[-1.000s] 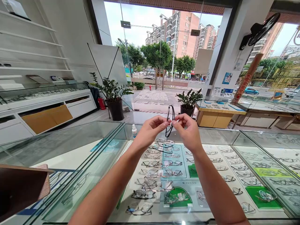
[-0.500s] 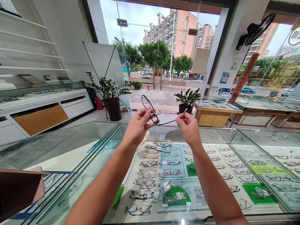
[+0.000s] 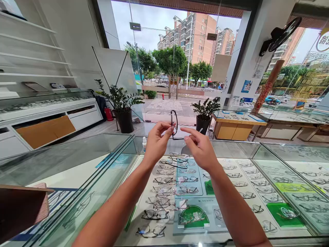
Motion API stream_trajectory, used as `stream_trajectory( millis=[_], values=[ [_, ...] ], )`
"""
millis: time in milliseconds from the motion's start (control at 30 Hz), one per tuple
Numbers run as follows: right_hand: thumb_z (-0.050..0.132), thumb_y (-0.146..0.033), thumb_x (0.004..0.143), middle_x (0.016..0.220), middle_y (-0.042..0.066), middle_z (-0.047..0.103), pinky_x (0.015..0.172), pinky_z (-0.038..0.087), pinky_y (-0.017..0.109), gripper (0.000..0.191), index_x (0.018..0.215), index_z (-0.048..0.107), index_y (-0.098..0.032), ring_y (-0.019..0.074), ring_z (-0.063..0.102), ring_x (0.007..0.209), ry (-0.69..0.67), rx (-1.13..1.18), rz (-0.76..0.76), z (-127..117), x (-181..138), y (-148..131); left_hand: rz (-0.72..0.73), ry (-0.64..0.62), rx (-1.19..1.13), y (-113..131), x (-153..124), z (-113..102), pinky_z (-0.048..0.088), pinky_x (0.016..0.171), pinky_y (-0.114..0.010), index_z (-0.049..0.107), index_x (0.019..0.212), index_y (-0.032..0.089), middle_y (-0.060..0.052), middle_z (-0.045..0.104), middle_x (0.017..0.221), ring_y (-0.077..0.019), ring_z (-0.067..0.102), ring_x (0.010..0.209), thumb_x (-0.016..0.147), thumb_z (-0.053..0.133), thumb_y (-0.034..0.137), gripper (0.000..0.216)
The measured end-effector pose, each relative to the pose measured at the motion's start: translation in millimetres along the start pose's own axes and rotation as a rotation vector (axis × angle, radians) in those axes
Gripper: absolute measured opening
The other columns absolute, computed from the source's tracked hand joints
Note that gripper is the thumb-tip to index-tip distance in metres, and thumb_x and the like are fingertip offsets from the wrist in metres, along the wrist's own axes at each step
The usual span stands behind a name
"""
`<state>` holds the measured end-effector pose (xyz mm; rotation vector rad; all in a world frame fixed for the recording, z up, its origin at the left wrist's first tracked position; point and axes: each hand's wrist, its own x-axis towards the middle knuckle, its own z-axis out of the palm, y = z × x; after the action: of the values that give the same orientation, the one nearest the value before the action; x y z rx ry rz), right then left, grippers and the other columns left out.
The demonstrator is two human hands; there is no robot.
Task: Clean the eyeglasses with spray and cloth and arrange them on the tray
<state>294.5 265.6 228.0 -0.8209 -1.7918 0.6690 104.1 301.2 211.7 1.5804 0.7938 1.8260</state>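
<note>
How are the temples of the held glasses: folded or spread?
One temple of the glasses is spread: it runs out from the front to the right hand. The other: cannot tell.

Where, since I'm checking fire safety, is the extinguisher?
In the head view, the extinguisher stands left of centre, between the white cabinet and the left potted plant.

The eyeglasses (image 3: 177, 120) look smooth; the case (image 3: 236, 147), glossy glass.
</note>
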Motion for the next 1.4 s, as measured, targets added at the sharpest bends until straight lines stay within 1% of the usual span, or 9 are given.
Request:
stream_trajectory(
  millis=[100,400,633,900,1000,1100,1233,1333,1400],
  values=[
    [0.052,-0.032,0.106,0.063,-0.007,0.045,0.061,0.030,0.029,0.051,0.154,0.065,-0.020,0.0133,0.039,0.059,-0.054,-0.064,0.006,7.1,-1.5,-2.0,0.014,-0.010,0.014,-2.1,-2.1,4.1,0.058,0.086,-0.032,0.068,0.092,0.020,-0.008,0.075,0.110,-0.0207,0.072,0.104,0.090,0.084,0.051,0.035],
    [0.046,-0.030,0.107,0.065,-0.005,0.049,0.062,0.030,0.029,0.057,0.161,0.059,-0.017,0.0151,0.040,0.062,-0.086,-0.156,0.009,13.6,-0.7,-3.1,0.026,-0.012,0.053,-4.7,-4.8,5.6,0.059,0.090,-0.035,0.068,0.094,0.021,-0.010,0.077,0.113,-0.0247,0.073,0.113,0.091,0.082,0.049,0.031],
    [0.047,-0.035,0.106,0.066,-0.005,0.051,0.061,0.033,0.031,0.067,0.170,0.044,-0.017,0.0165,0.043,0.061,0.042,-0.163,0.047,7.6,3.9,11.8,-0.007,-0.047,0.106,-5.2,-4.2,3.2,0.058,0.089,-0.035,0.066,0.094,0.021,-0.011,0.076,0.117,-0.0269,0.072,0.118,0.093,0.079,0.052,0.034],
    [0.050,-0.041,0.104,0.066,-0.005,0.049,0.065,0.040,0.034,0.071,0.169,0.043,-0.012,0.0170,0.046,0.063,0.212,-0.061,0.035,-6.5,8.4,16.3,-0.085,-0.180,0.230,-8.2,-1.8,-2.2,0.053,0.080,-0.033,0.066,0.092,0.021,-0.010,0.077,0.110,-0.0263,0.073,0.111,0.094,0.073,0.053,0.033],
    [0.052,-0.040,0.104,0.066,-0.006,0.048,0.065,0.039,0.034,0.070,0.168,0.046,-0.013,0.0168,0.045,0.062,0.209,-0.070,0.037,-6.5,8.6,15.5,-0.089,-0.182,0.218,-8.6,-1.1,-2.9,0.052,0.082,-0.034,0.066,0.091,0.021,-0.009,0.077,0.106,-0.0265,0.073,0.111,0.092,0.075,0.052,0.033],
    [0.056,-0.039,0.101,0.068,-0.005,0.053,0.067,0.041,0.035,0.062,0.159,0.058,-0.015,0.0172,0.049,0.064,0.168,-0.139,0.054,-5.1,9.4,14.6,-0.104,-0.167,0.164,-8.9,-0.3,-2.6,0.053,0.088,-0.036,0.068,0.089,0.021,-0.009,0.077,0.104,-0.0268,0.072,0.111,0.090,0.078,0.053,0.034],
    [0.063,-0.039,0.097,0.097,0.005,0.074,0.077,0.049,0.036,0.050,0.142,0.071,-0.020,0.0202,0.064,0.082,0.092,-0.198,0.050,0.5,11.3,16.9,-0.124,-0.166,0.090,-9.3,-0.7,-0.5,0.053,0.096,-0.039,0.070,0.088,0.020,-0.009,0.076,0.109,-0.0256,0.071,0.111,0.086,0.083,0.055,0.037],
    [0.066,-0.039,0.096,0.125,0.010,0.075,0.087,0.052,0.040,0.046,0.138,0.074,-0.021,0.0252,0.069,0.107,0.062,-0.210,-0.007,6.4,12.3,22.0,-0.179,-0.185,0.011,-7.8,-2.3,2.4,0.053,0.092,-0.037,0.072,0.086,0.020,-0.009,0.076,0.114,-0.0219,0.069,0.102,0.082,0.088,0.055,0.038],
    [0.066,-0.038,0.097,0.132,0.011,0.074,0.091,0.053,0.041,0.045,0.138,0.075,-0.022,0.0266,0.069,0.114,0.059,-0.192,-0.027,9.4,13.0,26.0,-0.248,-0.191,-0.064,-5.4,-3.1,4.0,0.054,0.087,-0.034,0.073,0.084,0.020,-0.008,0.076,0.113,-0.0182,0.067,0.093,0.077,0.091,0.054,0.039]
  ],
)
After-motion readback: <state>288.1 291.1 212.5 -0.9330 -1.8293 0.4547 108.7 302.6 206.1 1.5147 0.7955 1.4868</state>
